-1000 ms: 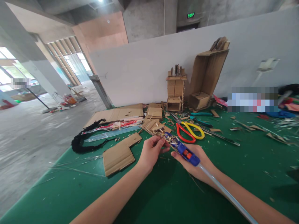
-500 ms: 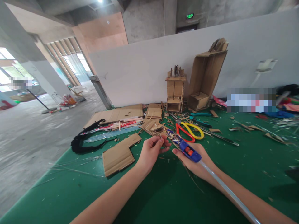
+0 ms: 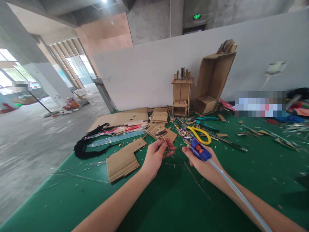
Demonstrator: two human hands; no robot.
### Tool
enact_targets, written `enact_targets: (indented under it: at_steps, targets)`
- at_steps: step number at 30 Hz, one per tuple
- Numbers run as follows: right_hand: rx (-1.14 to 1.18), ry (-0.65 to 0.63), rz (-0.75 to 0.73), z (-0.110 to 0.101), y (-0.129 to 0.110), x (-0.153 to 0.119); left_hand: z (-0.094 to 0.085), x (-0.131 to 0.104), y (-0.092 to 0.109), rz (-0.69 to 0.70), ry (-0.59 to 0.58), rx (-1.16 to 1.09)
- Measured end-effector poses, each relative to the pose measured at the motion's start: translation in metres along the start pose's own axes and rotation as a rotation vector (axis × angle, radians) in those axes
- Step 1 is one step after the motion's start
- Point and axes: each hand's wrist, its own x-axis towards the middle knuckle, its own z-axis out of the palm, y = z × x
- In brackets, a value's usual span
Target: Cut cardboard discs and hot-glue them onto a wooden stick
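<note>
My right hand (image 3: 204,162) grips a blue glue gun (image 3: 196,149) with an orange trigger; a long clear glue stick (image 3: 238,196) juts back from it along my forearm. The gun's nozzle points up and left over the green table (image 3: 169,206). My left hand (image 3: 156,156) pinches a thin brown stick (image 3: 165,144) between thumb and fingers, just left of the gun's tip. Small cardboard pieces (image 3: 161,132) lie right behind both hands.
Red and yellow scissors (image 3: 200,135) lie behind the gun. An L-shaped cardboard piece (image 3: 123,159), a black cord (image 3: 83,148) and flat cardboard sheets (image 3: 120,118) lie left. Two upright cardboard models (image 3: 182,93) stand by the white wall. Scraps and tools litter the right side.
My right hand has swung the glue gun to the right and more upright, away from the stick. My left hand stays in place, pinching the stick.
</note>
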Motion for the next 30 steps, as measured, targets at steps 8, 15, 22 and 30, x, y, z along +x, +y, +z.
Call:
enact_targets:
  at_steps: [8,15,22,30]
  targets:
    - [-0.097,-0.086,-0.244,0.004,-0.001,-0.005,0.001,0.001,0.001,0.023,0.023,0.066]
    - [-0.188,-0.118,-0.316,0.004,-0.011,-0.006,0.001,0.001,0.000,0.041,0.048,0.117]
    - [-0.155,-0.224,-0.321,0.007,0.003,-0.008,0.002,0.000,0.001,0.039,0.056,0.129]
    - [-0.246,-0.214,-0.281,0.005,-0.006,-0.008,0.002,0.000,0.000,0.053,0.063,0.134]
